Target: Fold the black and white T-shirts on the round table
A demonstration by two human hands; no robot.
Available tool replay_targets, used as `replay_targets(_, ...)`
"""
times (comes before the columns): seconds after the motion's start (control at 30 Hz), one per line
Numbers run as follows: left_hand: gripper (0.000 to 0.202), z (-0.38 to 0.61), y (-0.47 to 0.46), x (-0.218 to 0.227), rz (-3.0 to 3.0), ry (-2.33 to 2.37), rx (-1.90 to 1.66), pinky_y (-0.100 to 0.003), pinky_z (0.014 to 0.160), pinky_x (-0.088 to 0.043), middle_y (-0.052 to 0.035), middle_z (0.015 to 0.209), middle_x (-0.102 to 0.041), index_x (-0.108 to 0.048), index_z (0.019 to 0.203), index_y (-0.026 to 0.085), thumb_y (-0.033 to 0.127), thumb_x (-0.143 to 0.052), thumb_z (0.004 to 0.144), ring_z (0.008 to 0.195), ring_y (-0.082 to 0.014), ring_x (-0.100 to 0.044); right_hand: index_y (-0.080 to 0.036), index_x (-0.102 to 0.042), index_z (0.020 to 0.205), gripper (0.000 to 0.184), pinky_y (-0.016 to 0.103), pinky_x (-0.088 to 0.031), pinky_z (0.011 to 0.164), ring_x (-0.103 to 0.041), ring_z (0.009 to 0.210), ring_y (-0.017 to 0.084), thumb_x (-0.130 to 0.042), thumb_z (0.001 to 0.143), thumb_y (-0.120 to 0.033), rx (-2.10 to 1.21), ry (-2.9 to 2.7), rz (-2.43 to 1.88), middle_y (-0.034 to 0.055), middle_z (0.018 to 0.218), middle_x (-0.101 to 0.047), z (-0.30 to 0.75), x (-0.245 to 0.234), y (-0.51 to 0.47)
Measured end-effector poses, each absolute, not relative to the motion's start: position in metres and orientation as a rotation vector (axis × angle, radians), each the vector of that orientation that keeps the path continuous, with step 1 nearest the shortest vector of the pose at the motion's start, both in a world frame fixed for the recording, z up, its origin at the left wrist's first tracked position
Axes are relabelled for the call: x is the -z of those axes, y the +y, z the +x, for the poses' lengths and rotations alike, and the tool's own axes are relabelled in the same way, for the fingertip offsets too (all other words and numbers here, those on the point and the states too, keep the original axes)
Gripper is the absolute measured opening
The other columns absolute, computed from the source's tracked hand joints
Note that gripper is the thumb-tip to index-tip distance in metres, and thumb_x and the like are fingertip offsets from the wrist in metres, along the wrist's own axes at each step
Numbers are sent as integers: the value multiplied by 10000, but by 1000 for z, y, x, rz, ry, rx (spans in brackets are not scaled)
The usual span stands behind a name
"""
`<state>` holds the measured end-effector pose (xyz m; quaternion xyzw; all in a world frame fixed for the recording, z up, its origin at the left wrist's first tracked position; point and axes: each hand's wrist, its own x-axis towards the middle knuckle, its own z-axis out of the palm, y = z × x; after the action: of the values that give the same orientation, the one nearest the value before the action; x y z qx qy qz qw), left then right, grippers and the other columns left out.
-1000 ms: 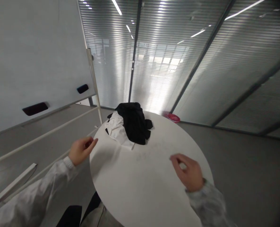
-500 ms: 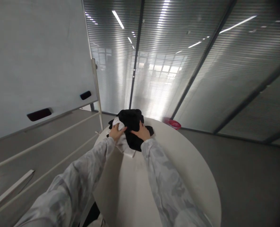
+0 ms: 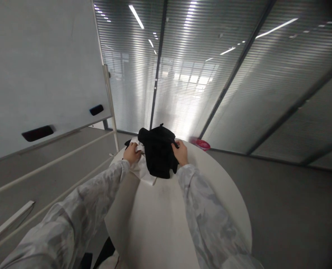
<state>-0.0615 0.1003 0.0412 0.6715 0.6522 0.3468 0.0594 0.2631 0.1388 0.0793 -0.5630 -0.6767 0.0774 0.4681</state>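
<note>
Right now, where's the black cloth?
In the head view, the black cloth is at the far side of the round white table, between the left hand and the right hand, with the white cloth showing to its left.

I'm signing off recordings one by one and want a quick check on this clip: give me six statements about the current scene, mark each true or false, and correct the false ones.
1. The left hand touches the crumpled white cloth. True.
2. The right hand is on that white cloth. False: it holds the right edge of the soft black cloth.
3. Both cloths lie on the round white table. True.
4. The red round basket stands on the table. False: it is off the table, beyond its far edge.
5. Pale grey patterned fabric sleeves cover both forearms. True.
6. The large white board is on the picture's right side. False: it is on the left.
</note>
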Motion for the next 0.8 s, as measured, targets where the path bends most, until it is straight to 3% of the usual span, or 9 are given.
replay_targets(0.07, 531, -57, 95, -42, 2168, 1871, -1076, -512, 1134, -520, -181, 1456, -630, -606, 1410, 193, 430, -719, 949, 1322, -376, -648, -242, -656, 1031, 276, 404, -553, 923, -688, 941, 262, -559, 1012, -499, -198, -1683, -1318, 71, 987, -750, 274, -78, 137)
replay_targets(0.13, 809, -57, 91, -41, 2408, 1608, -1017, -539, 1230, -456, -217, 1586, -551, -497, 1568, 168, 569, -759, 915, 1462, -400, -559, -243, -679, 1011, 306, 439, -554, 1003, -691, 1014, 273, -594, 1008, -536, -198, -1767, -1229, 81, 1040, -740, 281, -71, 133)
replay_targets(0.23, 1326, -67, 89, -37, 2681, 1217, -707, -598, 1304, -360, -267, 1757, -343, -304, 1723, 148, 767, -882, 704, 1614, -465, -372, -241, -720, 1112, 420, 497, -473, 1204, -631, 1310, 309, -702, 959, -632, -205, -1974, -1157, 129, 1367, -670, 282, -52, 123)
replay_targets(0.3, 1501, -76, 91, -35, 2755, 1149, -536, -641, 1309, -330, -279, 1792, -263, -240, 1756, 155, 792, -933, 587, 1637, -505, -310, -228, -674, 1347, 679, 499, -416, 1277, -540, 1473, 333, -816, 865, -685, -259, -2106, -1198, 159, 1605, -524, 276, -35, 115)
replay_targets(0.37, 1440, -81, 95, -35, 2788, 1170, -488, -628, 1311, -337, -270, 1786, -287, -246, 1758, 159, 716, -946, 629, 1624, -493, -343, -196, -521, 1570, 1009, 508, -398, 1296, -471, 1553, 362, -895, 780, -698, -313, -2203, -1285, 200, 1711, -412, 268, -19, 107)
replay_targets(0.43, 1218, -81, 98, -33, 2805, 1224, -526, -575, 1310, -370, -241, 1750, -375, -302, 1739, 169, 565, -906, 758, 1590, -442, -420, -176, -405, 1667, 1146, 531, -386, 1301, -430, 1587, 384, -911, 772, -682, -304, -2253, -1371, 222, 1734, -387, 260, -7, 103)
replay_targets(0.57, 866, -66, 102, -24, 2779, 1430, -655, -511, 1270, -445, -169, 1683, -488, -422, 1681, 209, 323, -762, 893, 1532, -373, -489, -195, -409, 1686, 965, 520, -395, 1294, -468, 1564, 365, -822, 900, -574, -184, -2277, -1418, 188, 1712, -456, 259, -2, 106)
replay_targets(0.7, 802, -46, 104, -12, 2688, 1631, -733, -510, 1233, -474, -154, 1701, -471, -434, 1675, 221, 298, -710, 926, 1525, -362, -482, -229, -513, 1630, 703, 501, -431, 1262, -547, 1491, 331, -719, 975, -380, -114, -2274, -1445, 135, 1640, -568, 266, -9, 118)
replay_targets(0.8, 801, -34, 105, -9, 2641, 1728, -734, -516, 1203, -486, -155, 1716, -458, -420, 1683, 219, 293, -692, 933, 1530, -362, -470, -219, -536, 1611, 663, 485, -444, 1251, -575, 1462, 317, -687, 969, -285, -105, -2246, -1471, 127, 1612, -600, 264, -10, 126)
